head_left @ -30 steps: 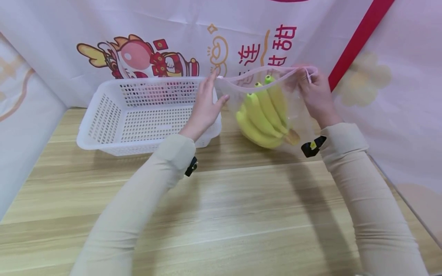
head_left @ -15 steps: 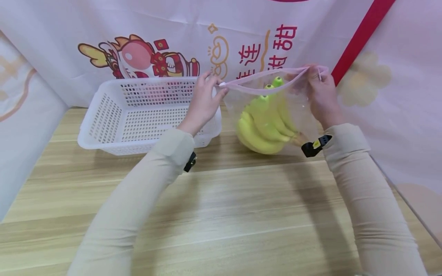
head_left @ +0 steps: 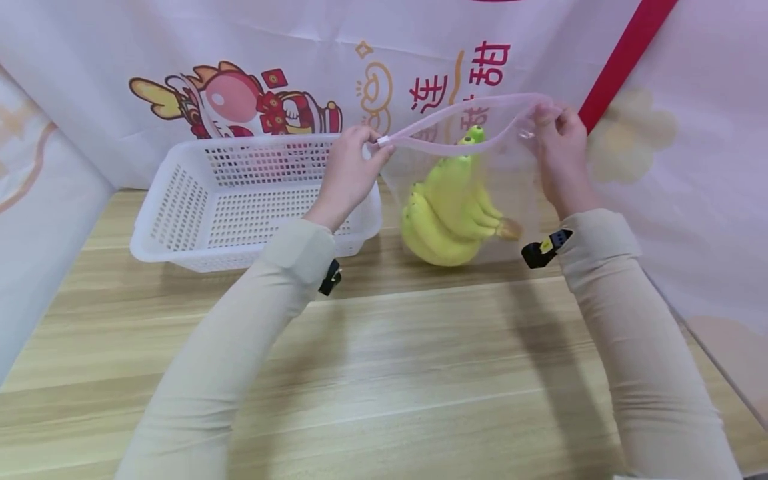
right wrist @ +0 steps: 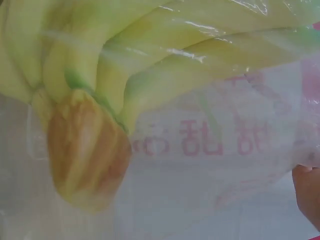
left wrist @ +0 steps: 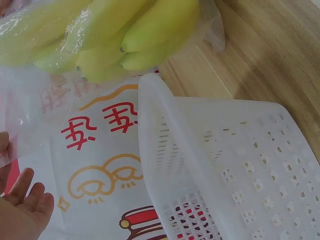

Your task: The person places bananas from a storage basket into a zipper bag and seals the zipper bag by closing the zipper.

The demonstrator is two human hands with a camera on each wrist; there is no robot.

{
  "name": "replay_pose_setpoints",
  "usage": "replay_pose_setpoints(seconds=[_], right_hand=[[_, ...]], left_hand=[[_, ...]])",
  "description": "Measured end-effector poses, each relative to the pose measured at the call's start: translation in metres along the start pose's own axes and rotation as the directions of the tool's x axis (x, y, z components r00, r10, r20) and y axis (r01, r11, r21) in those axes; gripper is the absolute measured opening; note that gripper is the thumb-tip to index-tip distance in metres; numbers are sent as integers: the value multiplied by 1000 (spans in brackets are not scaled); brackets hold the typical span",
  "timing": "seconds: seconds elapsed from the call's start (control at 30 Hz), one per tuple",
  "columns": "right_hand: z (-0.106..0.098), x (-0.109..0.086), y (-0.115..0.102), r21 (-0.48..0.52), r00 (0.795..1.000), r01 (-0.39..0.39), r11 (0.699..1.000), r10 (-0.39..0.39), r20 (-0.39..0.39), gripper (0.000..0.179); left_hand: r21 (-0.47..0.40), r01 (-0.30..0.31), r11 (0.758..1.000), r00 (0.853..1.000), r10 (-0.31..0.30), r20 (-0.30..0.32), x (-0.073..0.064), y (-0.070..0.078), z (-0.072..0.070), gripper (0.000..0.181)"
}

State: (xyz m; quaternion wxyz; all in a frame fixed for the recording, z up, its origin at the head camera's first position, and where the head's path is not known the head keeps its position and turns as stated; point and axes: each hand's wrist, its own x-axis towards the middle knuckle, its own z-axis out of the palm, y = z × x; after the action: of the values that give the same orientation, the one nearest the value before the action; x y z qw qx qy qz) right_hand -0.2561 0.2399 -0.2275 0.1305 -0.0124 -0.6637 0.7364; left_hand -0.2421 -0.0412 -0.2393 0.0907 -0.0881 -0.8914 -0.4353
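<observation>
A clear zip bag (head_left: 522, 173) with a pink zip rim stands with its mouth parted, a bunch of bananas (head_left: 447, 207) inside it. My left hand (head_left: 348, 170) pinches the rim's left corner at the white slider (head_left: 383, 141) between thumb and fingers. The right hand (head_left: 563, 150) grips the rim's right corner. In the right wrist view the brown stem (right wrist: 87, 150) of the bunch shows through the plastic. The left wrist view has the bananas (left wrist: 100, 35) in the bag above my left fingers (left wrist: 30, 197).
A white perforated plastic basket (head_left: 255, 250) stands just left of the bag on the wooden table (head_left: 408, 387). Behind them hangs a white cloth (head_left: 324, 40) with red lettering and a cartoon figure. Another cloth (head_left: 708, 220) lines the right side.
My left hand has moved onto the bag's left corner and now pinches it at the slider. The right hand has shifted slightly right, stretching the bag's mouth wider. The bananas have tilted more upright.
</observation>
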Motion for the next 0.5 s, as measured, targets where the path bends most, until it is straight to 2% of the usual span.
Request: replay_pose_setpoints(seconds=[0.1, 0.23, 0.37, 0.43, 0.5], right_hand=[[-2, 1, -1, 80, 998, -6, 997, 11, -69, 29], [-3, 1, -4, 63, 996, -28, 998, 34, -84, 33], [3, -2, -11, -115, 993, -39, 993, 26, -117, 40], [9, -4, -16, -236, 989, -28, 971, -7, -146, 41], [15, -6, -22, -359, 987, -13, 933, -46, -157, 42]], left_hand=[[-3, 3, 1000, 1000, -3, 4, -1, 1, 0, 24], [-20, -9, 1000, 1000, 9, 17, -1, 4, 2, 21], [-41, -23, 999, 999, 24, 28, -2, 7, 5, 21], [-43, -17, 999, 999, 19, 37, -2, 9, 5, 21], [-38, -28, 999, 999, 29, 36, -2, 11, 5, 21]])
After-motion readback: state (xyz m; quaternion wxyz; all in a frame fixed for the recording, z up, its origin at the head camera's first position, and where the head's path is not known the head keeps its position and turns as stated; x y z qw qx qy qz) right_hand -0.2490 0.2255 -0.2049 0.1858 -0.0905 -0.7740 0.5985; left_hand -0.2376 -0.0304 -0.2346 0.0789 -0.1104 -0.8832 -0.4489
